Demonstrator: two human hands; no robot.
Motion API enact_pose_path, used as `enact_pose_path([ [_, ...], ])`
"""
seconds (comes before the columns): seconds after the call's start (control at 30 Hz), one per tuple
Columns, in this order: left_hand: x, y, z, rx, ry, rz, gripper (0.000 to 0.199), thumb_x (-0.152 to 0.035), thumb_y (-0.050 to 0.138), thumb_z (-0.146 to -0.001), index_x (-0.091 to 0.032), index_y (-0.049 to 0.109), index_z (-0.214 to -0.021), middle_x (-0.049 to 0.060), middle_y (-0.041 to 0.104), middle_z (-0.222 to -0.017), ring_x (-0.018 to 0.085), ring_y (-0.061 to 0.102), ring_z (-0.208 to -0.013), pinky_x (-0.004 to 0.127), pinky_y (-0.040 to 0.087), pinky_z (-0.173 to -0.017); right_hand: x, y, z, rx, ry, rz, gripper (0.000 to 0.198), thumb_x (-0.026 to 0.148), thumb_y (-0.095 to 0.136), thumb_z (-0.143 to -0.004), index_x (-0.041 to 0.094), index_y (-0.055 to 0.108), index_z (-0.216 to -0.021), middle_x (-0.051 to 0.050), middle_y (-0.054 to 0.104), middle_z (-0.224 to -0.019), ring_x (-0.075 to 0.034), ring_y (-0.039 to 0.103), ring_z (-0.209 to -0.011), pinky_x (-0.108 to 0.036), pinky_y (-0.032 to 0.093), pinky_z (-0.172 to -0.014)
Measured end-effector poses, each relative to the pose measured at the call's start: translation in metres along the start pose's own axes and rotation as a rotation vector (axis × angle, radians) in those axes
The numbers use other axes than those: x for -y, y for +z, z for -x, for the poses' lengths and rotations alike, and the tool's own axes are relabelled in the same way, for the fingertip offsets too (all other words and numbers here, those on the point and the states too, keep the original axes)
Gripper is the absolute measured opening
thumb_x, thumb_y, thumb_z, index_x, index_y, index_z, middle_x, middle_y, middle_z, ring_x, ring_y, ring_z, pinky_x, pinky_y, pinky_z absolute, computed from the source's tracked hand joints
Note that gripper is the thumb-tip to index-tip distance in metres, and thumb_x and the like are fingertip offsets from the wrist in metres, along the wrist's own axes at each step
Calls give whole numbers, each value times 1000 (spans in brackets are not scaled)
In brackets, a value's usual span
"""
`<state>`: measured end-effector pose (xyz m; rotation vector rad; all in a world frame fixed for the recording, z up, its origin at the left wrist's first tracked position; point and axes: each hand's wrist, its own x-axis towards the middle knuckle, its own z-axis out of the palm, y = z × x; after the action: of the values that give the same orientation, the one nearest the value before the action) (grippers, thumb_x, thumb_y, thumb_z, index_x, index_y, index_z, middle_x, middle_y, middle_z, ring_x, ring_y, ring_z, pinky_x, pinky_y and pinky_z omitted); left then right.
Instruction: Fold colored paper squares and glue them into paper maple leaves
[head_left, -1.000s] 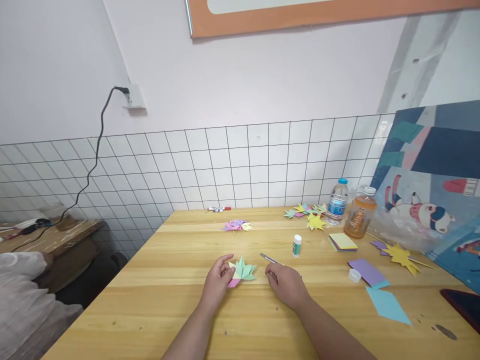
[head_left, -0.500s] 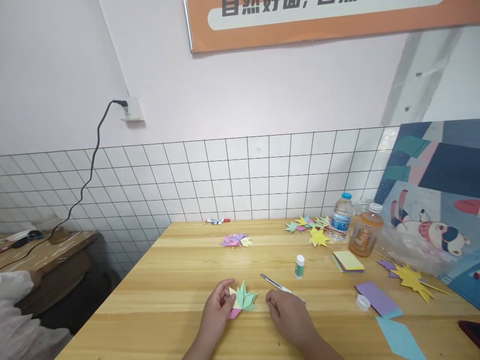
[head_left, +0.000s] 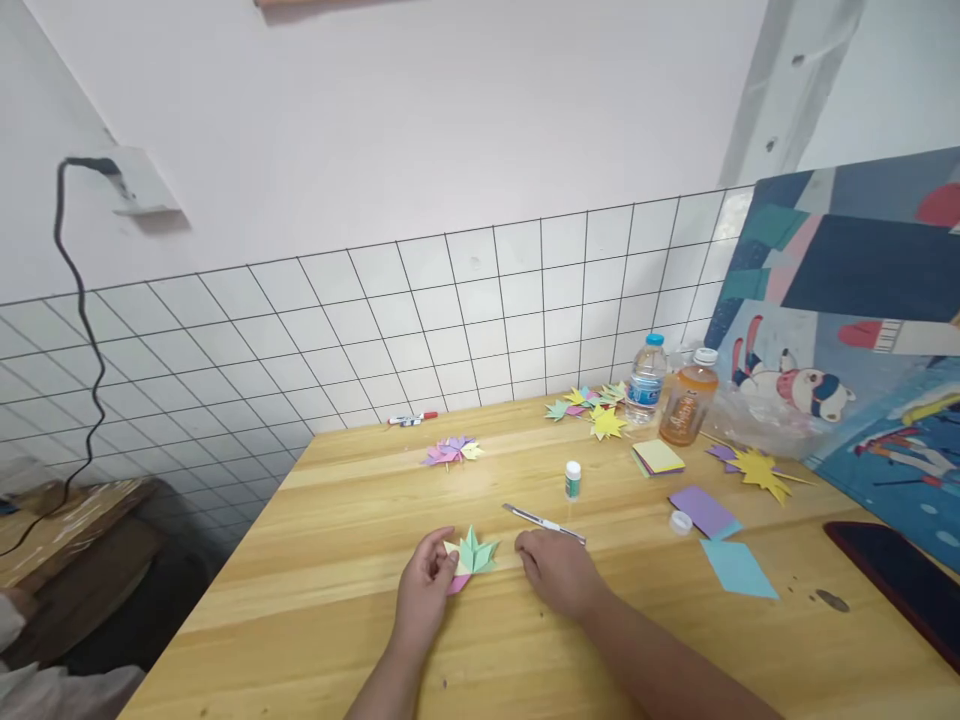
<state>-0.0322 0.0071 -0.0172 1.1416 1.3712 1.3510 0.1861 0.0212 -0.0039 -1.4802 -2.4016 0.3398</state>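
Observation:
My left hand (head_left: 426, 590) pinches a folded paper flower piece (head_left: 474, 552) between thumb and fingers. Its folds are pointed and mint green, with cream and pink parts by the thumb. To its right, my right hand (head_left: 559, 572) rests low over the table with curled fingers; whatever they hold, if anything, is hidden. Just beyond that hand lies a slim craft knife (head_left: 541, 521), slanting across the wood. A small glue stick (head_left: 573, 482) with a white cap stands upright farther back.
Toward the back lie a pink-purple paper flower (head_left: 452, 451), a marker (head_left: 411, 419) and several paper shapes (head_left: 585, 402). On the right are a water bottle (head_left: 646, 382), an orange bottle (head_left: 688, 400), a paper stack (head_left: 658, 458), a white cap (head_left: 681, 522), a blue sheet (head_left: 739, 569) and a dark device (head_left: 892, 580).
The camera view has tilted down and turned right, bringing more of the table's right side in. My left hand still holds the paper piece; my right hand stays curled beside the knife.

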Motion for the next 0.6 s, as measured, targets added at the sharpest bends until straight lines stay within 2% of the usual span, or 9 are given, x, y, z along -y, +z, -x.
enact_pose_path([
  [0.17, 2, 0, 1, 3, 7, -41, 41, -45, 66, -65, -20, 61, -98, -4, 47, -63, 12, 46, -56, 22, 38, -52, 5, -2, 12, 13, -23, -11, 26, 19, 34, -89, 22, 58, -97, -4, 64, -89, -18, 58, -87, -27, 38, -74],
  [0.27, 4, -1, 1, 37, 21, -69, 33, -44, 64, -69, -19, 60, -90, -3, 51, -64, 13, 48, -57, 22, 37, -53, 10, -5, 37, -40, -57, -48, 28, 18, 36, -88, 24, 56, -106, -4, 63, -93, -18, 56, -90, -28, 40, -77],
  [0.37, 6, -1, 0, 65, 0, -70, 30, -43, 63, -70, -19, 60, -89, -3, 52, -61, 12, 46, -54, 21, 35, -50, 5, -9, 71, -95, -81, -68, 29, 18, 37, -88, 27, 56, -107, -3, 63, -96, -18, 56, -90, -29, 41, -80],
  [0.47, 8, -1, -1, 74, -4, -60, 30, -42, 63, -70, -19, 61, -89, -3, 53, -61, 12, 47, -53, 21, 35, -50, -23, -15, 104, -191, 22, -15, 23, 22, 39, -89, 28, 59, -100, -4, 64, -96, -19, 58, -90, -31, 44, -81],
  [0.6, 9, 0, -3, 77, -1, -54, 29, -41, 63, -71, -19, 61, -89, -3, 55, -62, 13, 49, -55, 21, 36, -51, -80, -32, 132, -331, 256, 121, 22, 35, 42, -87, 27, 59, -98, -6, 65, -100, -23, 59, -96, -36, 46, -83],
])
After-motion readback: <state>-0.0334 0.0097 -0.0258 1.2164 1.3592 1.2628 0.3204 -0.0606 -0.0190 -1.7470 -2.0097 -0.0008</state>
